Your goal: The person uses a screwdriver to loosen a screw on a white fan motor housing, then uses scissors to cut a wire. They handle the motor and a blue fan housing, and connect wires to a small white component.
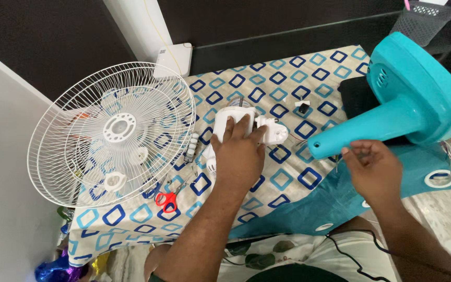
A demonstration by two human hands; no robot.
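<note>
My left hand (238,154) lies on top of a white fan motor unit (241,122) in the middle of the table, fingers wrapped over it. My right hand (372,167) hovers just under the stem end of a teal plastic fan housing (408,99) at the right, fingers curled near the stem's open end (317,148); whether they pinch something small I cannot tell. A thin wire runs from the motor toward the teal stem.
White wire fan grilles (113,133) lie stacked at the table's left. Red-handled scissors (167,199) and a white switch strip (190,147) rest on the blue-and-beige patterned cloth (283,78). Teal fan blades (335,201) lie at the front right. A black cable (351,258) crosses my lap.
</note>
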